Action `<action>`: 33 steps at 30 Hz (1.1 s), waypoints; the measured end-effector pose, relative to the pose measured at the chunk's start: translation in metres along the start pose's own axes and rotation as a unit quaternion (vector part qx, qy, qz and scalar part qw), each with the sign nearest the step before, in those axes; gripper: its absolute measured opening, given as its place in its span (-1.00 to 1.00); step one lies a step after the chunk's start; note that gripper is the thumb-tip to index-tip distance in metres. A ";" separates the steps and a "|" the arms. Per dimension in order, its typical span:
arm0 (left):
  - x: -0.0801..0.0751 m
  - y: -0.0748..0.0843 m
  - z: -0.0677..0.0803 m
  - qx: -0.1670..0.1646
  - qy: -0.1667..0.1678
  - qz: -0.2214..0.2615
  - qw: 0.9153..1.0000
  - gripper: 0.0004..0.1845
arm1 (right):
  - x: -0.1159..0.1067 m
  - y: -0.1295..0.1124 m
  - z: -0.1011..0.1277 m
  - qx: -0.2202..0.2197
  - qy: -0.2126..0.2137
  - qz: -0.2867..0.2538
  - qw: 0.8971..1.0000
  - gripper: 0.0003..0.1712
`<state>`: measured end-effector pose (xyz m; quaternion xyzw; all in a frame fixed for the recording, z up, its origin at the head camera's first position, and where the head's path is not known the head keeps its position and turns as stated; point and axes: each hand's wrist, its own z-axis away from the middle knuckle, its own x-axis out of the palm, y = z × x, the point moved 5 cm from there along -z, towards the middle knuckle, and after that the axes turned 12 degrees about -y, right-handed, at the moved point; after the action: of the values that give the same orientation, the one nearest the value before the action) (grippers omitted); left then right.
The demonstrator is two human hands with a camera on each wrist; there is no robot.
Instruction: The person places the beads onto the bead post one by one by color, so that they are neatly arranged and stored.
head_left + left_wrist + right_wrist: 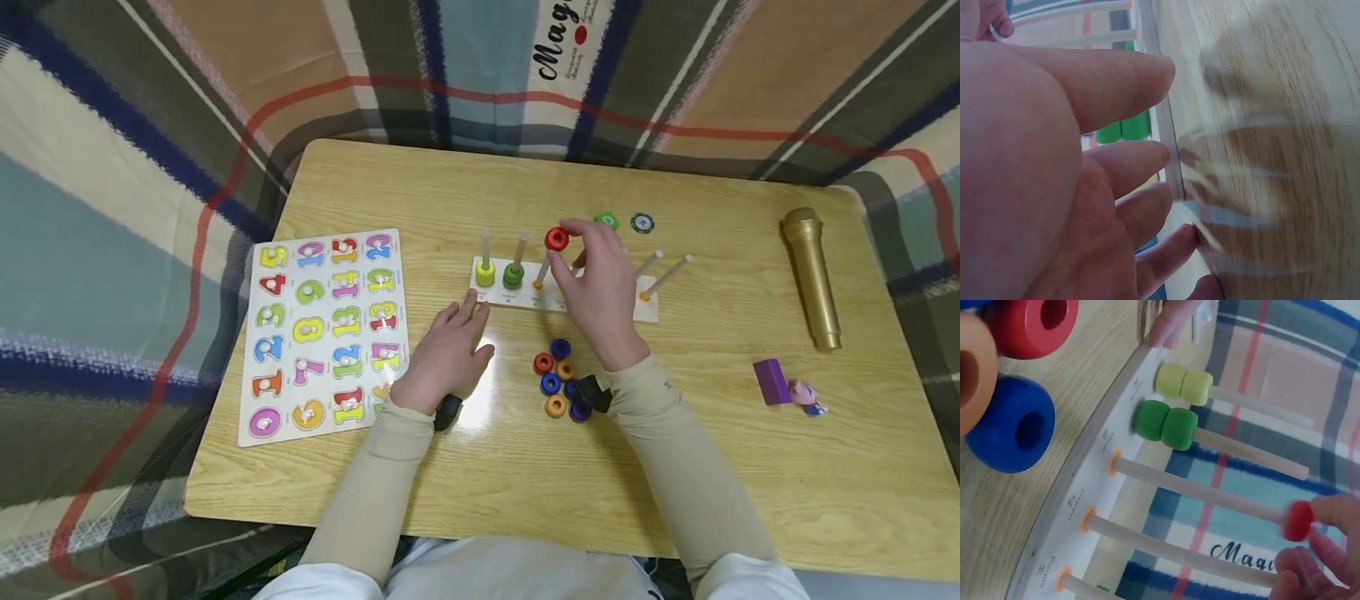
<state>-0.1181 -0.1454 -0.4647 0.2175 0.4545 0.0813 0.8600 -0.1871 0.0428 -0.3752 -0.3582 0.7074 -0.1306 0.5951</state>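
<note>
My right hand (603, 292) pinches a red ring (1298, 522) between thumb and fingers. It is at the top end of the third peg (1197, 487) on a white peg board (498, 297), high above the base. Two yellow rings (1183, 384) are stacked on the end peg, and two green rings (1166, 425) on the peg beside it. The other pegs in the right wrist view carry no rings. My left hand (450, 346) lies with fingers extended, fingertips at the board's front left corner.
Loose red, blue and orange rings (543, 363) lie in front of the board. A number puzzle (322, 250) lies at left. Behind the board are a green piece (607, 220) and a round token (642, 222). Rightward sit a gold microphone (813, 279), purple block (771, 382) and small figurine (806, 396).
</note>
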 end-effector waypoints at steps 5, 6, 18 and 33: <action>-0.001 0.002 0.001 0.001 0.003 -0.003 1.000 -0.28 | -0.005 0.000 0.005 0.003 0.001 -0.004 1.000 -0.57; -0.002 0.002 0.001 0.001 0.003 -0.003 1.000 -0.28 | -0.006 0.000 0.006 0.002 0.001 -0.007 1.000 -0.60; -0.003 0.006 0.000 0.002 -0.002 -0.019 1.000 -0.25 | 0.034 0.027 0.074 0.053 -0.305 0.065 0.949 -0.54; 0.001 0.003 0.000 0.000 0.002 -0.002 1.000 -0.26 | 0.019 0.026 0.070 0.057 -0.204 0.027 0.977 -0.66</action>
<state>-0.1174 -0.1420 -0.4642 0.2167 0.4569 0.0802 0.8590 -0.1317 0.0660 -0.4233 -0.3231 0.5717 -0.0786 0.7501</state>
